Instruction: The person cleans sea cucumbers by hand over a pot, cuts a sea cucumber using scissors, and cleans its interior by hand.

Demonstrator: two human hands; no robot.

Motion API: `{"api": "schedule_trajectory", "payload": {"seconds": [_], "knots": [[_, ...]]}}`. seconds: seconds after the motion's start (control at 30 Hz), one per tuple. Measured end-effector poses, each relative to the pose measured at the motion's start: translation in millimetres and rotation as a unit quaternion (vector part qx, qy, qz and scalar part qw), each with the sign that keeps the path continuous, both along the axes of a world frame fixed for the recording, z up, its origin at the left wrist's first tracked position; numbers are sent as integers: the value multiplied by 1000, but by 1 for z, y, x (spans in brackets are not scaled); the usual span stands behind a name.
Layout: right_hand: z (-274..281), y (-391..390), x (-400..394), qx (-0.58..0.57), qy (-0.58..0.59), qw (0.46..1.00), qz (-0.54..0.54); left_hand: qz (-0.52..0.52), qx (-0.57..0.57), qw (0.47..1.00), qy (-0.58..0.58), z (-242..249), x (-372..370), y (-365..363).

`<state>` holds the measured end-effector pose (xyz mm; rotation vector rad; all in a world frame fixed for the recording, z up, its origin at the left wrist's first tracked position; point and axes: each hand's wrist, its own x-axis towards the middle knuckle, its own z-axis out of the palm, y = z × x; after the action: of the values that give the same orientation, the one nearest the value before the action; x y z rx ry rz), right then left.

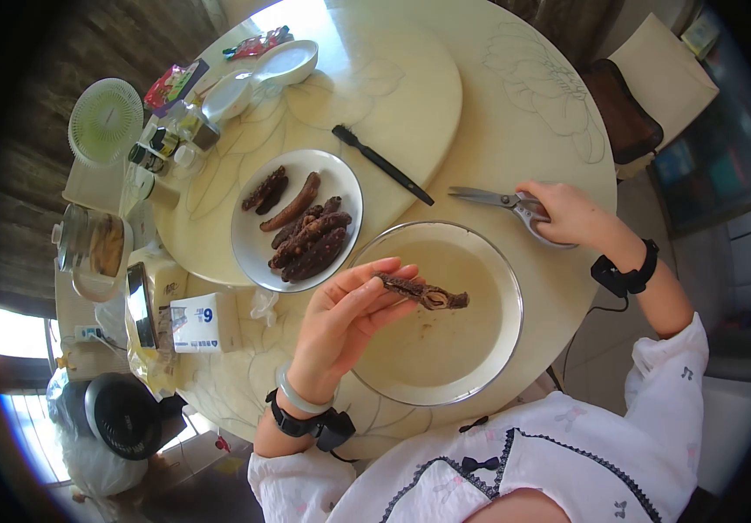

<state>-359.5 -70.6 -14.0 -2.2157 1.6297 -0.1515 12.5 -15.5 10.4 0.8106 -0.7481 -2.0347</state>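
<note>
My left hand (349,305) pinches a dark, wrinkled dried piece (432,295) that shows a split, paler inside. It is held above the left part of a wide, shallow cream basin (480,349) with a little debris on its bottom. My right hand (563,212) is closed on the handles of grey scissors (502,199), which lie on the table beyond the basin's upper right rim, blades pointing left. Several similar dark pieces (310,235) rest on a white plate (247,260) to the left of the basin.
A black brush (384,164) lies beyond the basin. White bowls (286,63), spice jars (164,141), a green basket (106,122), a glass pot (92,244) and a tissue pack (205,323) stand along the left side. A chair (654,96) is at upper right.
</note>
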Motion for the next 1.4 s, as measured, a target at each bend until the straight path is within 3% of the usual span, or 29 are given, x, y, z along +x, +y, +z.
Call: {"api": "schedule_trajectory", "payload": {"seconds": [0.13, 0.67, 0.73, 0.77, 0.83, 0.87, 0.93, 1.23, 1.3, 1.33, 1.37, 1.4], "knots": [[6, 2, 4, -73, 59, 995, 41, 3, -1, 1000, 8, -1, 0, 0], [38, 1, 7, -54, 103, 990, 76, -15, -24, 999, 23, 0, -1, 4], [76, 16, 34, -56, -95, 993, 33, -12, -23, 1000, 11, 1, -2, 4], [89, 24, 47, -55, -98, 993, 32, -12, -25, 1000, 12, 1, -2, 4], [106, 40, 74, 35, -222, 971, 77, -15, -27, 999, 9, 2, -3, 5], [102, 44, 84, 33, -225, 971, 75, -13, -31, 999, 2, 3, -3, 5], [85, 44, 102, -46, -188, 956, 220, -12, -38, 999, -9, 5, -2, 6], [65, 17, 128, 67, -172, 953, 242, 2, -105, 993, -50, 5, -6, 8], [61, 18, 133, 36, -108, 958, 263, -24, -289, 919, -267, 3, -10, 13], [58, 19, 134, 1, -44, 958, 282, -22, -286, 920, -268, 3, -11, 13], [52, 19, 134, 4, -45, 957, 286, -46, -403, 810, -423, 4, -10, 11], [43, 19, 133, -46, -21, 951, 306, -70, -498, 660, -558, 4, -10, 10]]}}
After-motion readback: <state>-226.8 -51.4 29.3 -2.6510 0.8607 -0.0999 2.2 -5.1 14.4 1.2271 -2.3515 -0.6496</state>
